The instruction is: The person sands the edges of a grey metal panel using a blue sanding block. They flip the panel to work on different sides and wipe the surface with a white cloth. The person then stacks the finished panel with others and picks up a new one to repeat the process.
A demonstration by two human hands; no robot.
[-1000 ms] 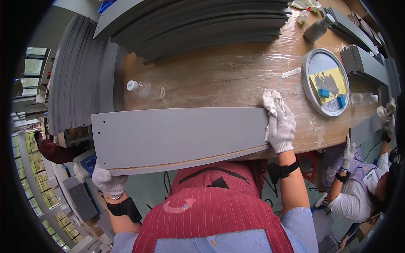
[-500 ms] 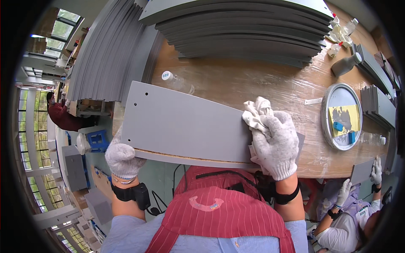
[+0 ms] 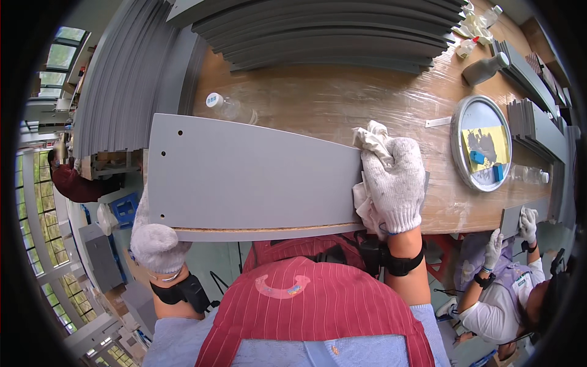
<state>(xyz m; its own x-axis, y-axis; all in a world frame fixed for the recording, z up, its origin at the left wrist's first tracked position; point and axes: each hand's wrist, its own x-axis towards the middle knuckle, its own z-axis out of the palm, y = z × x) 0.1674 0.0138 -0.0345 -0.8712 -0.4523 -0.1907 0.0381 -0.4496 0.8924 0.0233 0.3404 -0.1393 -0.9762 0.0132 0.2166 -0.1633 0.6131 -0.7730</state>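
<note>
step: wiping the grey panel (image 3: 251, 174); looks like mid-wipe to me, cloth sits at the panel's R end, rest of the face not yet covered by it
R hand (image 3: 396, 183): gloved, fingers curled down over a white rag (image 3: 369, 142), pressing it flat on the panel's R end near the tabletop front edge
L hand (image 3: 156, 243): gloved, clamped on the panel's front-L corner, which overhangs the table front edge; I read it as steadying
panel pos: lies lengthwise along the front edge of the wooden table (image 3: 342, 104), front long edge shows raw chipboard core; small holes at L end
bottle (image 3: 229, 108): clear plastic, on its side, just behind the panel's back edge, L part of tabletop
panel stack (image 3: 324, 30): grey boards at the back edge, well apart from hands
round tray (image 3: 482, 142): R side of tabletop, holds yellow + blue bits
co-worker's gloved hands (image 3: 527, 223): front-R corner, on another grey piece
next: I'd say drag the rag leftwards along the face w/ even pressure, L grip kept firm so the overhanging end doesn't tip
</note>
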